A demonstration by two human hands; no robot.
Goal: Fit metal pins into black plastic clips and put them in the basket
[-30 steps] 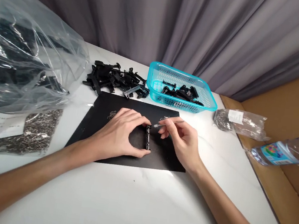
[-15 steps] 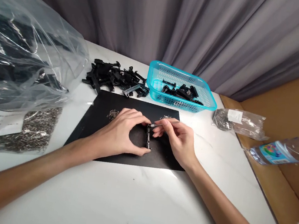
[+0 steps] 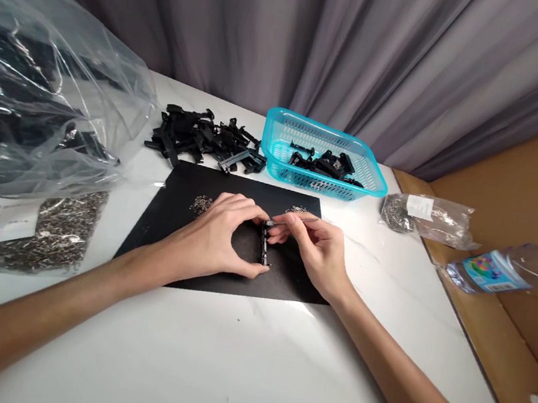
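My left hand is closed on a slim black plastic part, thumb at its near end and fingers at its far end. The part stands lengthwise away from me, over a black mat. Between the thumb and fingers of my right hand is a thin metal tool, apparently tweezers. Its tip meets the far end of the black part; whether anything small is in the tip I cannot tell. Small metal pieces lie in one heap beside my left hand and another heap behind my right fingers.
Loose black parts are piled behind the mat. A blue basket holds more of them. At left are a large clear bag and a bag of metal pieces; at right, a smaller bag and a plastic bottle.
The whole view has shifted slightly, so everything appears a little further left. My right hand and the tweezers have tilted slightly at the part's far end; both grips are unchanged.
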